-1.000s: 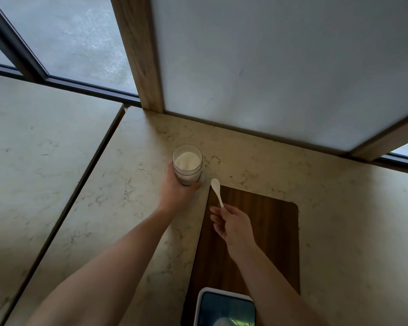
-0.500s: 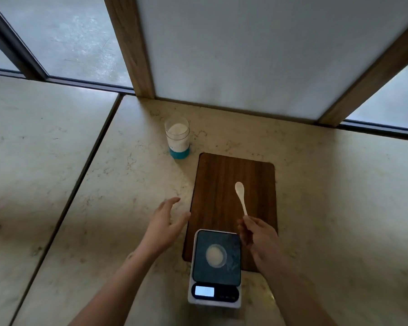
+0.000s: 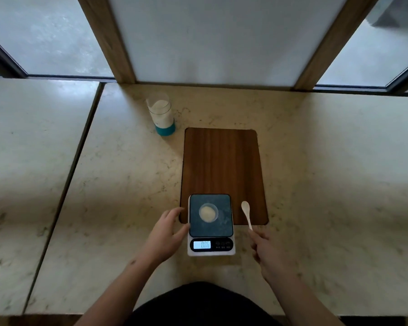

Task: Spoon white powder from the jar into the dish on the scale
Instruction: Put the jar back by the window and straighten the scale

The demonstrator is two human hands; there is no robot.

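Note:
A clear jar (image 3: pixel 161 114) with a teal base, holding white powder and with no lid on, stands at the back left of the counter. A white scale (image 3: pixel 211 224) with a dark platform and lit display sits near me, half on a wooden board (image 3: pixel 223 165). On the platform rests a small clear dish (image 3: pixel 208 212) with pale powder in it. My left hand (image 3: pixel 167 230) is open, its fingers against the scale's left edge. My right hand (image 3: pixel 267 249) holds a white spoon (image 3: pixel 246 212) by its handle, bowl pointing away, just right of the scale.
The marble counter (image 3: pixel 118 184) has a dark seam (image 3: pixel 66 180) running diagonally on the left. A white wall panel with wooden posts (image 3: pixel 106 38) and windows stand behind. My dark-clothed body shows at the bottom edge (image 3: pixel 198 302).
My left hand let go of the jar and came back to the scale's left edge. My right hand drew the spoon from near the jar to beside the scale. The view tilted down.

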